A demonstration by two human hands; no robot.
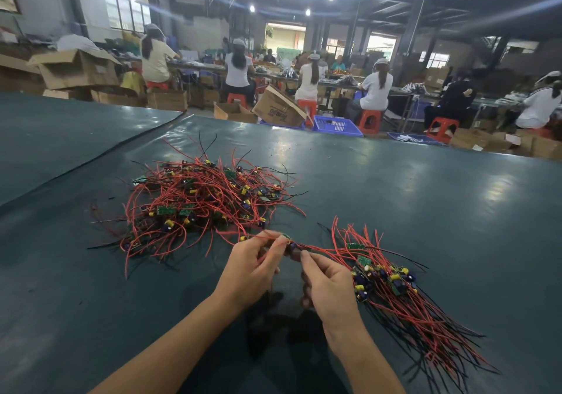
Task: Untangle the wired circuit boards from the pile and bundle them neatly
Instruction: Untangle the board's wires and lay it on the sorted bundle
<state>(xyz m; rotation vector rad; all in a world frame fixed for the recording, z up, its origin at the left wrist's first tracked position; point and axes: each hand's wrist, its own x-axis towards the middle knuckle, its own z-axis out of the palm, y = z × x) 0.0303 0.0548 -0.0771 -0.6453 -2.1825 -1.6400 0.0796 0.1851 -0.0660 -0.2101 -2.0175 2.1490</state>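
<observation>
Head view: one wired circuit board (pixel 287 238) is held just above the desk (pixel 395 187), between the tangled pile (pixel 200 199) and the sorted bundle (pixel 395 284). The left grip (pixel 249 267) pinches its red wire close to the small green board. The right grip (pixel 330 284) pinches the leads just beside it, fingers curled round them. The leads run on rightward to the bundle, where boards lie clustered with their red and black wires fanned toward the near edge.

By my reading, the step in hand is freeing and straightening a single board. Next it must be drawn clear of any strand tied to the pile, then laid on the bundle with its board end matching the others. A slow pull seems wise, since looped wires could drag neighbours along.

No print on the boards is legible. Beyond the desk, a tipped cardboard box (pixel 278 109) bears upside-down lettering, possibly "Tempo", though I cannot be sure.
</observation>
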